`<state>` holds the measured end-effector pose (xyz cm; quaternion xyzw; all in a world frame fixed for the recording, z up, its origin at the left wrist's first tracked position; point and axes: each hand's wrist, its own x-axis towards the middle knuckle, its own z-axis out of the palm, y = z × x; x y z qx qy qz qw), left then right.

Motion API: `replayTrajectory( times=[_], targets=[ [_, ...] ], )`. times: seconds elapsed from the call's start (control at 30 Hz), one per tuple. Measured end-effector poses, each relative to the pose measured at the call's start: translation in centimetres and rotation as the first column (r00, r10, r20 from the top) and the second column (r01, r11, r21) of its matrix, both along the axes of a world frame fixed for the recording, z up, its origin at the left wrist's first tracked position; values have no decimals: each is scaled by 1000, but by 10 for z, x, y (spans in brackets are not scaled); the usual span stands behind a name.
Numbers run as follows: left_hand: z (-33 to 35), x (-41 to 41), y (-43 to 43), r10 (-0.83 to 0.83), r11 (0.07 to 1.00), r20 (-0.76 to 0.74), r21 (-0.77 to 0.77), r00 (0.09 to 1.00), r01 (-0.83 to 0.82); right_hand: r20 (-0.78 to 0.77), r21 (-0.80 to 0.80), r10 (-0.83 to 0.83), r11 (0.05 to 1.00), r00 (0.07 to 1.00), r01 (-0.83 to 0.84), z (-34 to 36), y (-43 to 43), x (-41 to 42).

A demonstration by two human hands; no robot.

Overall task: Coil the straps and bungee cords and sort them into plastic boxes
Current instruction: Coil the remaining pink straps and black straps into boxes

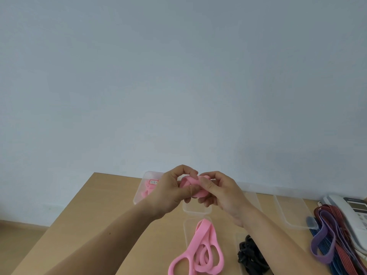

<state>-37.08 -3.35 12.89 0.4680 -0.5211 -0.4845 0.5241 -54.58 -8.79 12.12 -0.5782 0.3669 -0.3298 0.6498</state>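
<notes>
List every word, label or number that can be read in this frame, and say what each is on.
Nothing is legible.
On the far clear box, a red-bordered label: characters too blurred to read.
On the desk phone: display and key markings too small and blurred to read.

held pink band (196, 185): flat, rubbery, wound into a small coil, pinched between left hand (168, 192) and right hand (225, 195) above the table.
loose pink bands (200, 253): overlapping loops lying across front clear box (187, 231).
far box (138, 197): clear, labelled, pink bands inside.
black cords (250, 255): bunched, seemingly inside a clear container.
mixed straps (333, 235): purple, red, blue, heaped at right.
</notes>
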Motion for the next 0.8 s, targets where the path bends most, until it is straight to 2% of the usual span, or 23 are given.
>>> replayTrajectory(
  times=[0.2, 0.33, 0.43, 0.57, 0.67, 0.8],
  targets=[
    [-4, 4, 3, 27, 999, 114, -48, 993, -22, 16, -43, -24, 999, 1000, 25, 2, -2, 7],
    [-9, 6, 5, 5, 1000, 51, -26, 999, -4, -2, -120, -64, 991, 998, 64, 3, -1, 10],
    [-7, 6, 8, -71, 997, -38, -23, 997, 70, 15, -153, -108, 982, 994, 109, 6, -3, 10],
    [-6, 9, 1, 60, 993, -215, 112, 975, -36, -2, -193, -101, 976, 995, 98, 5, -1, 9],
    [-10, 15, -2, 58, 985, -184, 171, 981, -26, -25, -234, -102, 968, 994, 93, 0, 1, 9],
    [-16, 12, -1, 71, 991, -190, 122, 979, -48, -3, -230, -155, 962, 988, 150, -2, 1, 9]
  ],
)
